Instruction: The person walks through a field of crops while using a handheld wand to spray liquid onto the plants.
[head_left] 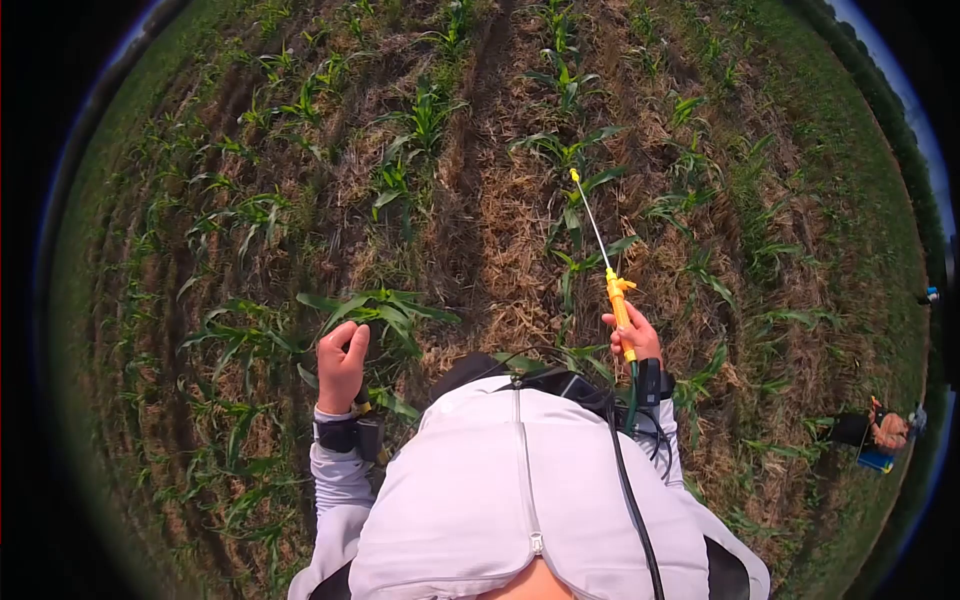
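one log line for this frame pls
right hand: grip shut on spray wand, nozzle over maize plant | left hand: fist on pump lever | another person at right

One head-worn fisheye view looks steeply down, near the hands, over field rows.
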